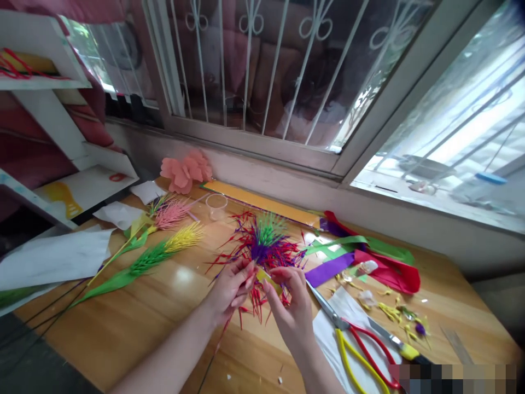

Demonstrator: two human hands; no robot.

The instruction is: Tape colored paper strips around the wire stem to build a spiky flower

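My left hand is closed around the base of an artificial wheat ear, green at the tip and purple lower down. A dark thin stem trails below that hand. My right hand pinches a small yellow strip close against the ear's base. Under and around both hands spreads a heap of red and purple spiky pieces. Scissors with red and yellow handles lie just right of my right hand.
Finished green-yellow and pink wheat ears lie left on the wooden table. A yellow-handled cutter knife, red ribbon, purple ribbon and yellow scraps lie right. Behind are an orange strip and a window.
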